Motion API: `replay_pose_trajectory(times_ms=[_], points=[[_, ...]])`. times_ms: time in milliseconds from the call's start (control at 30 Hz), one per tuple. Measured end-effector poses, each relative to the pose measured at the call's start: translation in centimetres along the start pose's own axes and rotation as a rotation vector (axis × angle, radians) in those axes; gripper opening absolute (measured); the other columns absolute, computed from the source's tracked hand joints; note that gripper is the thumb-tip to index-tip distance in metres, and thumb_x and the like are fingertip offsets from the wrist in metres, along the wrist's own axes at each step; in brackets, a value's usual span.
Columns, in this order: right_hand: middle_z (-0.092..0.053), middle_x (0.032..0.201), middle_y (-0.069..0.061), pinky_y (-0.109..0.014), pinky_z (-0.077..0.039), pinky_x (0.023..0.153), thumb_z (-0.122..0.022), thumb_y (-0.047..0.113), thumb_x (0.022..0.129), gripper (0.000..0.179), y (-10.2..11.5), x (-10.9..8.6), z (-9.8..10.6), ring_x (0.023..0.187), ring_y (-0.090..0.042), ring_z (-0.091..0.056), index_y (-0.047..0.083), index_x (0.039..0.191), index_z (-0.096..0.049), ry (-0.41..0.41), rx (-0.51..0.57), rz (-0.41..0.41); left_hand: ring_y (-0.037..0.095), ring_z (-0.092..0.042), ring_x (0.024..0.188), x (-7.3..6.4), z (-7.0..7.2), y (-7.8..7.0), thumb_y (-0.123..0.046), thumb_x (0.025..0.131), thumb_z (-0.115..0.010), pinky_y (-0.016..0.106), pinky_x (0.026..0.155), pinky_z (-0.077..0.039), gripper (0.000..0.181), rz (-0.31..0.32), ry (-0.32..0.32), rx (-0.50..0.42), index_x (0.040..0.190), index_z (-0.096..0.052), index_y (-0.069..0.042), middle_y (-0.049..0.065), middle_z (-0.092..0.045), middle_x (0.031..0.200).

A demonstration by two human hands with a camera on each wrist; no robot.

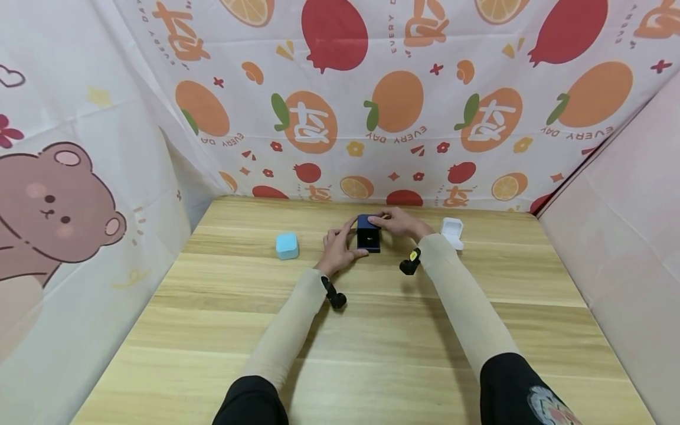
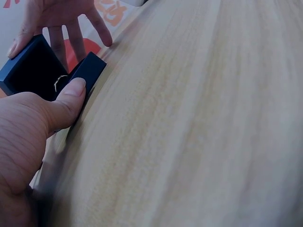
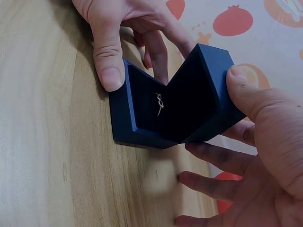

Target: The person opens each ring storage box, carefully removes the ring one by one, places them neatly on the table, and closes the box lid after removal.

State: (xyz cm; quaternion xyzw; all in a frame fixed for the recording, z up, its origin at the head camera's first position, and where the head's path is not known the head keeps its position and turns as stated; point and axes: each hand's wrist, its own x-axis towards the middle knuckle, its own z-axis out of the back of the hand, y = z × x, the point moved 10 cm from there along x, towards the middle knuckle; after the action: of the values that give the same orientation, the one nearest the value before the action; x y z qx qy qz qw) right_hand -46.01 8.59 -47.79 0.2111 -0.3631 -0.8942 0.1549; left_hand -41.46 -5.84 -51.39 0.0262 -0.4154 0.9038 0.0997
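Note:
A dark blue ring box (image 1: 368, 248) stands on the table with its lid raised. Inside its black lining sits a thin ring (image 3: 160, 104), with a small twisted front. My left hand (image 1: 337, 251) holds the base, its thumb (image 3: 111, 78) pressed on the front rim and the other fingers reaching round the side. On the lid, my right hand (image 1: 401, 223) has a grip between thumb (image 3: 241, 82) and index finger. The remaining right fingers spread out behind the box in the right wrist view.
Left of the hands is a light blue rounded box (image 1: 287, 245). A small white box (image 1: 453, 233) with its lid up stands beyond the right forearm. The wooden table (image 1: 212, 330) ends at a fruit-patterned cloth (image 1: 361, 159) behind and pale sheets at both sides.

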Motion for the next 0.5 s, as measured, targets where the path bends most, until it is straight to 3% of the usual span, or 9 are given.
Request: replay_pose_trajectory(times_ms=[500], points=[[-0.054,0.120,-0.003,-0.043,-0.037,0.097,-0.048,0.059,0.084,0.045,-0.13,-0.07,-0.06,0.112,-0.025,-0.047,0.024,0.112,-0.058,0.003,-0.006,-0.009,0.025,-0.026,0.109,-0.08,-0.26,0.44,-0.042,0.067,-0.076,0.043,0.090,-0.024,0.093,0.017,-0.002,-0.002,0.140,-0.019,-0.044,-0.004,-0.052,0.130]])
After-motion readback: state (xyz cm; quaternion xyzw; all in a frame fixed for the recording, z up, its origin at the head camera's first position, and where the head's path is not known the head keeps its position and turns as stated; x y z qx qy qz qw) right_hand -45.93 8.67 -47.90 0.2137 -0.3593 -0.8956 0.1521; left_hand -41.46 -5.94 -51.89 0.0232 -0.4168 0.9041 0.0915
